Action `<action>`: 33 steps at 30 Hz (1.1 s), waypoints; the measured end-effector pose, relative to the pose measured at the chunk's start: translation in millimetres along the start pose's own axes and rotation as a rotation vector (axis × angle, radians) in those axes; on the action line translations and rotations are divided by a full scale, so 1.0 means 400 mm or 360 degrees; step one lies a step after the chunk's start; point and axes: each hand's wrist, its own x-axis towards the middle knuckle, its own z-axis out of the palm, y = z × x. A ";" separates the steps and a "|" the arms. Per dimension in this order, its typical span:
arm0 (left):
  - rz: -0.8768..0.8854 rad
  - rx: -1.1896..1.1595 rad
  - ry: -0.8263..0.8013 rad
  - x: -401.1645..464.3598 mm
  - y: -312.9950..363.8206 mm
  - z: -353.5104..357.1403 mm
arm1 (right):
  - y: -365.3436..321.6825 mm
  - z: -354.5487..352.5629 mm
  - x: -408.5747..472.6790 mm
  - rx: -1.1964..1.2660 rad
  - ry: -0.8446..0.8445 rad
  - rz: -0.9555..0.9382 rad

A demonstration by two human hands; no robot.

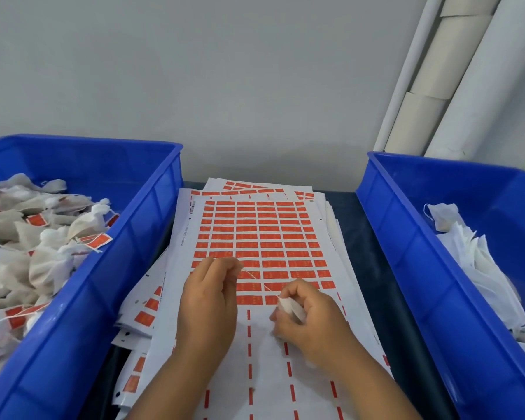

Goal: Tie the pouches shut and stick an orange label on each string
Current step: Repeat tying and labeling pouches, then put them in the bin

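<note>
While the right hand (309,313) grips a white pouch (291,309) over the near half of the label sheet (255,237), the left hand (209,301) pinches its string (259,281), stretched taut between them above the orange labels.

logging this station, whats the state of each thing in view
left hand: pinching the string's end, pulled taut
right hand: grip closed on the pouch
pouch: neck gathered, no label on it yet
string: stretched straight between the hands
top label sheet: lower rows peeled, upper rows full
left bin: heaped with tied, labelled pouches
right bin: holds loose unlabelled pouches
</note>
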 end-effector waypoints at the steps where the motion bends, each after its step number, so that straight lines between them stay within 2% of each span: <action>1: 0.0002 -0.0028 0.0020 0.000 -0.001 -0.001 | -0.002 -0.005 0.000 -0.0039 -0.0058 0.0028; 8: -0.0077 -0.0125 0.0177 0.013 -0.011 -0.008 | -0.011 -0.041 -0.003 -0.0103 -0.0327 0.0210; 10: -0.0169 -0.0087 0.0154 0.022 -0.023 -0.003 | -0.011 -0.050 -0.003 0.0020 -0.0384 0.0188; 13: -0.0304 0.0034 -0.0089 0.031 -0.036 0.007 | -0.017 -0.057 -0.007 0.0557 -0.0345 0.0116; 16: -0.0222 0.0137 -0.0407 0.026 -0.035 0.015 | -0.008 -0.059 -0.001 0.1130 -0.0161 0.0123; 19: -0.0131 0.0171 -0.0689 0.011 -0.029 0.019 | 0.001 -0.059 0.004 0.1327 0.0001 0.0160; 23: 0.0014 0.0225 -0.0956 0.002 -0.012 0.014 | 0.009 -0.052 0.006 0.1168 0.0247 0.0218; 26: 0.0158 0.0112 -0.1052 0.000 0.003 0.002 | 0.007 -0.041 0.005 0.0841 0.0396 0.0216; 30: 0.0376 -0.0070 -0.1023 -0.010 0.012 -0.013 | 0.002 -0.029 0.001 0.0367 0.0366 0.0139; 33: 0.0443 -0.0136 -0.0894 -0.017 0.015 -0.014 | 0.000 -0.021 -0.001 0.0144 0.0219 0.0065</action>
